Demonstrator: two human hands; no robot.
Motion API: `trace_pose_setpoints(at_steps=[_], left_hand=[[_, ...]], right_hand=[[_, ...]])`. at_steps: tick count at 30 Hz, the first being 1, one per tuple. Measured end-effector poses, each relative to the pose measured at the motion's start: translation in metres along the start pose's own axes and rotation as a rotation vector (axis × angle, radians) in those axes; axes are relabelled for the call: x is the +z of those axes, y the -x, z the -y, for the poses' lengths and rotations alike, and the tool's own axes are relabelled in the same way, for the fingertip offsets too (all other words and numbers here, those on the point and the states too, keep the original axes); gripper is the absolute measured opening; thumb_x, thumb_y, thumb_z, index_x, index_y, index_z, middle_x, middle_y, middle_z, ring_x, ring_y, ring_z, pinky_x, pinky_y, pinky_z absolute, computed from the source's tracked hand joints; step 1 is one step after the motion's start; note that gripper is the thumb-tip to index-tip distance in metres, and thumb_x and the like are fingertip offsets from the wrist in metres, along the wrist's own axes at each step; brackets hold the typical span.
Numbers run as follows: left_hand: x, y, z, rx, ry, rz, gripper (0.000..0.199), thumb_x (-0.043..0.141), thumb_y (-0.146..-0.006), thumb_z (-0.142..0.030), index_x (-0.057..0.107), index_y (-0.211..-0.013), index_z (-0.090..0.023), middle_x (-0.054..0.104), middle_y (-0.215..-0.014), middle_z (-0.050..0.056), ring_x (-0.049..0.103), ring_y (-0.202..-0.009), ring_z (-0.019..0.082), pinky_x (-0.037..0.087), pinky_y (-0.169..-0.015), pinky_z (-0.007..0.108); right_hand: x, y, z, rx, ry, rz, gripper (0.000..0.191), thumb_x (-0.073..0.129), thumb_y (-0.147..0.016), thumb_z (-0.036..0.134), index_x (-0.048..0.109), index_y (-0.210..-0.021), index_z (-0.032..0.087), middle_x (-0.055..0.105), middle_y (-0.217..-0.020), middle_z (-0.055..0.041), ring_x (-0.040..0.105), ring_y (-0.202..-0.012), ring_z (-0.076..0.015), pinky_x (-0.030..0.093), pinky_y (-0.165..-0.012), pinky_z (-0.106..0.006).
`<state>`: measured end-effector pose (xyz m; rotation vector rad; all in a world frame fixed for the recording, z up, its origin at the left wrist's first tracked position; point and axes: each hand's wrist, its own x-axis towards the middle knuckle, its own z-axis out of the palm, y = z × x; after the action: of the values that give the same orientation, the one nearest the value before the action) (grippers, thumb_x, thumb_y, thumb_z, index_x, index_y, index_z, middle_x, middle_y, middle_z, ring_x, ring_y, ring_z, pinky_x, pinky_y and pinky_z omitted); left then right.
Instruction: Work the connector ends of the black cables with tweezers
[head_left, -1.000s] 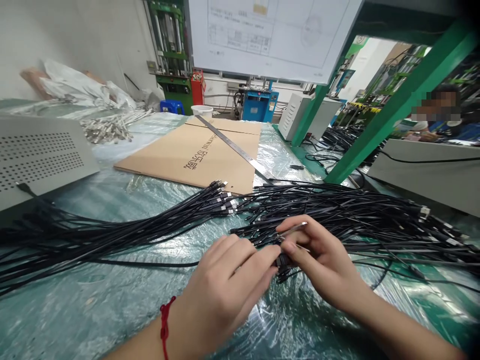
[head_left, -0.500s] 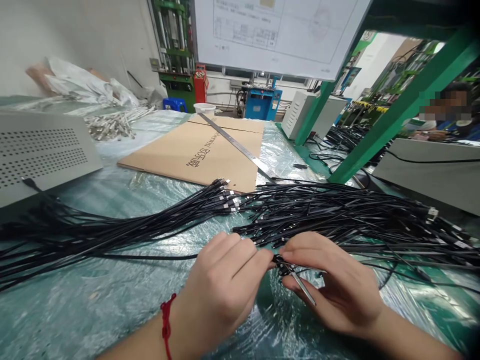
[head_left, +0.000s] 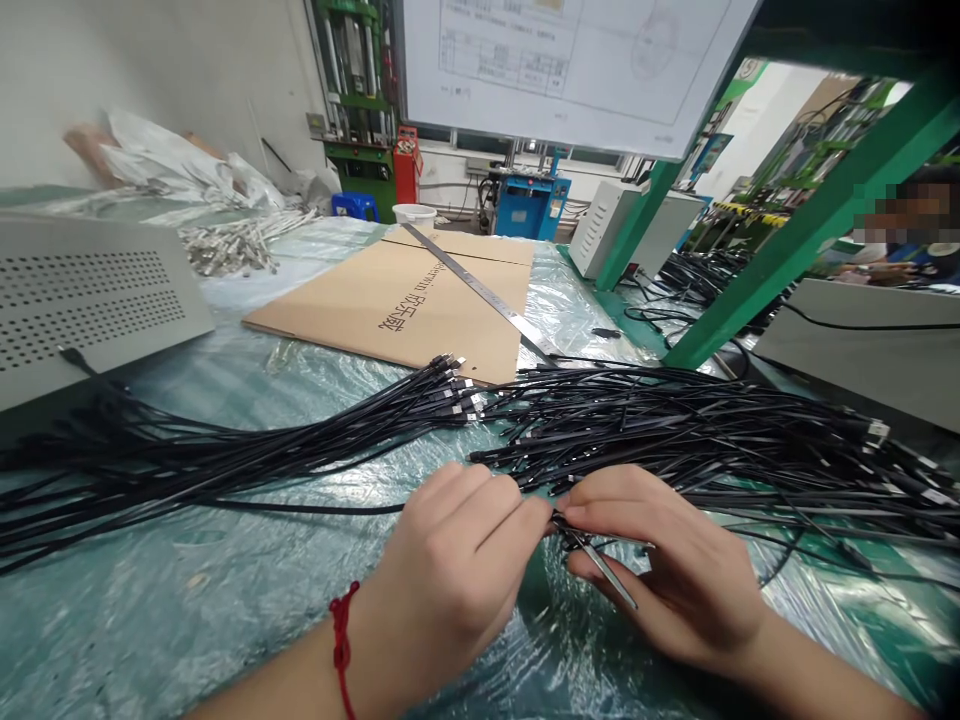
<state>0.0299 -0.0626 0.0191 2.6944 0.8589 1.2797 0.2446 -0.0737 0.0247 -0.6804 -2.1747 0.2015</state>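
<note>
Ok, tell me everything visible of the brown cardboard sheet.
The flat brown cardboard sheet lies on the glossy, film-covered green table. Printed dark lettering runs diagonally; a straight dark line, crease or cut, crosses its far part. A long silver metal strip lies slantwise over it, projecting past its right edge. Silver-tipped black connectors lie by its near edge; contact is unclear.

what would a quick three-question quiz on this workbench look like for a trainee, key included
1. True or false: a red cord bracelet circles the left wrist.

2. Which object lies slantwise across the printed cardboard sheet?
A) a hammer
B) a metal ruler
C) a roll of tape

3. Short answer: in which hand do you see the slim metal tool?

Key:
1. True
2. B
3. The right hand
</note>
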Motion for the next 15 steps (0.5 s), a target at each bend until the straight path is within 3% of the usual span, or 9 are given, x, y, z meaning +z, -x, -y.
trace_pose_setpoints(at_steps=[10,15], left_hand=[[0.0009,0.0011,-0.0011,-0.010,0.020,-0.005,0.026,0.047,-0.091,0.003,0.067,-0.100,-0.011,0.045,-0.071,0.001,0.034,-0.067,0.017,0.025,-0.060,0.035],[-0.0002,0.0014,-0.0016,-0.011,0.040,-0.024,0.021,0.055,-0.092,-0.001,0.066,-0.106,-0.012,0.050,-0.073,0.002,0.039,-0.069,0.017,0.030,-0.062,0.034]], right_hand=[[0.0010,-0.0023,-0.0005,-0.024,-0.004,-0.011,0.034,0.067,-0.083,-0.002,0.062,-0.115,0.009,0.069,-0.103,-0.0090,0.063,-0.103,-0.0159,0.056,-0.088,-0.030],[0.0037,0.0011,-0.0023,0.011,-0.066,-0.114,0.032,0.067,-0.086,0.003,0.063,-0.116,0.015,0.071,-0.100,-0.0072,0.067,-0.098,-0.0167,0.057,-0.085,-0.031]])
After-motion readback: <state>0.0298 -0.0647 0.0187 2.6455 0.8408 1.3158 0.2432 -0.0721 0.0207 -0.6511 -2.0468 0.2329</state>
